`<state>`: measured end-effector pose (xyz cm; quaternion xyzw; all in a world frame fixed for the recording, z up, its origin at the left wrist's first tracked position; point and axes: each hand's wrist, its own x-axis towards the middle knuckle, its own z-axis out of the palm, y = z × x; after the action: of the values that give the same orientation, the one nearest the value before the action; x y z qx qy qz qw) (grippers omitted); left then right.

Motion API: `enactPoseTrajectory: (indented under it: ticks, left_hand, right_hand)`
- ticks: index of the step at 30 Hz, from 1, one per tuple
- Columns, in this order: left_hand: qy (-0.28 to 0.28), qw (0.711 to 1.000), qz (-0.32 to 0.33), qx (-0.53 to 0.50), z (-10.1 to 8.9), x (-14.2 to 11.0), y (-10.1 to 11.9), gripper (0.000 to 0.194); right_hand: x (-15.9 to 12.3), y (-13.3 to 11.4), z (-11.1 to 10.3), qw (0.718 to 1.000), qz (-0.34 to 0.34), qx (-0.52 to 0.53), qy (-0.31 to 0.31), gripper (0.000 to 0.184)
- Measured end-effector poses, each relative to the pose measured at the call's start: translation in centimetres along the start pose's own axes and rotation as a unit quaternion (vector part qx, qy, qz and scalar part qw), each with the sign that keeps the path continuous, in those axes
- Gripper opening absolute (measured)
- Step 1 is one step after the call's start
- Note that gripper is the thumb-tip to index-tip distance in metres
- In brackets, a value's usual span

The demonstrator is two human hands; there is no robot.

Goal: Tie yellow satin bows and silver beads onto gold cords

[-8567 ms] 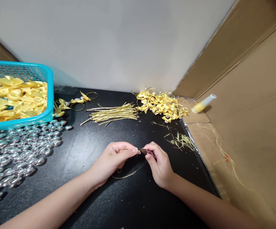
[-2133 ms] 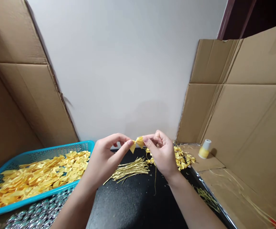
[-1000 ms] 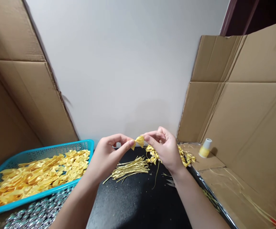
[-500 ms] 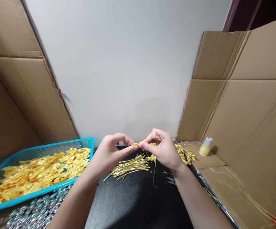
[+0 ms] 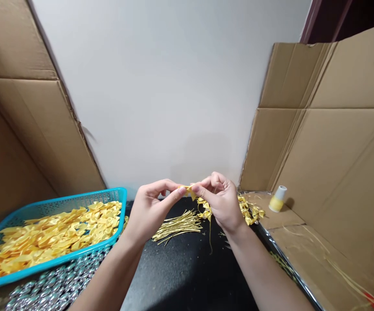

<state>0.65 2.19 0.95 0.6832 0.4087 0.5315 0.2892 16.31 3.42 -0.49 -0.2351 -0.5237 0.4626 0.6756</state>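
Note:
A small yellow ribbon bow point(image 5: 190, 190) is pinched between both hands above the black table point(image 5: 174, 276). My left hand point(image 5: 152, 207) grips its left side between thumb and forefinger. On its right side, my right hand point(image 5: 222, 201) closes thumb and forefinger, the other fingers curled in. Below the hands lies a bundle of thin gold ties point(image 5: 178, 226). Yellow bows with gold ties point(image 5: 251, 209) are heaped behind and beside my right hand, partly hidden by it. Scissor tips point(image 5: 228, 245) barely show beside my right wrist.
At left, a blue plastic basket point(image 5: 124, 211) holds many yellow ribbon bows point(image 5: 67, 229). Shiny silver bead-like pieces point(image 5: 60, 276) lie in front of it. A grey-and-yellow thread cone point(image 5: 278, 199) stands on cardboard at right. Cardboard panels point(image 5: 335, 142) flank the pale wall point(image 5: 174, 86).
Both hands have risen slightly, and the bow between the fingertips is turned so more of its yellow ribbon shows. The camera view has shifted a little.

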Motion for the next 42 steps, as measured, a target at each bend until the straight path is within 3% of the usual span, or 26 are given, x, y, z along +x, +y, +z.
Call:
enactPoseTrajectory:
  ticks: [3, 7, 12, 22, 29, 32, 39, 42]
  left_hand:
    - [0.02, 0.999, -0.015, -0.034, 0.3, 0.0, 0.1, 0.019]
    - [-0.028, 0.994, -0.066, -0.083, 0.3, 0.4, 0.1, 0.021]
    - [-0.056, 0.991, -0.079, -0.088, -0.1, 0.6, -0.3, 0.021]
    - [-0.055, 0.991, -0.095, -0.074, -0.4, 0.5, 0.0, 0.02]
    - [-0.036, 0.992, -0.101, -0.064, -0.4, 0.3, 0.3, 0.021]
    - [-0.046, 0.993, -0.094, -0.05, -0.5, 0.3, 0.3, 0.024]
    - [-0.045, 0.997, -0.024, 0.056, -0.9, 0.3, 0.0, 0.026]
    - [-0.035, 0.997, -0.038, 0.054, -0.8, 0.2, 0.0, 0.025]
  right_hand:
    - [0.1, -0.1, 0.0, 1.0, 0.009, 0.016, 0.007, 0.059]
    - [0.3, -0.2, -0.4, 0.996, 0.065, 0.052, -0.022, 0.055]
    - [0.3, -0.4, -0.6, 0.992, 0.093, 0.081, -0.021, 0.051]
    - [0.3, -0.1, -0.8, 0.997, 0.067, 0.026, -0.01, 0.047]
    - [-0.4, -1.1, -0.8, 0.985, -0.062, -0.159, -0.039, 0.038]
    - [-0.5, -1.4, -0.9, 0.971, -0.066, -0.219, -0.063, 0.039]
    - [-0.3, -1.1, -1.0, 0.973, -0.048, -0.219, -0.057, 0.04]
    - [-0.2, -0.9, -1.0, 0.979, -0.047, -0.19, -0.048, 0.036]
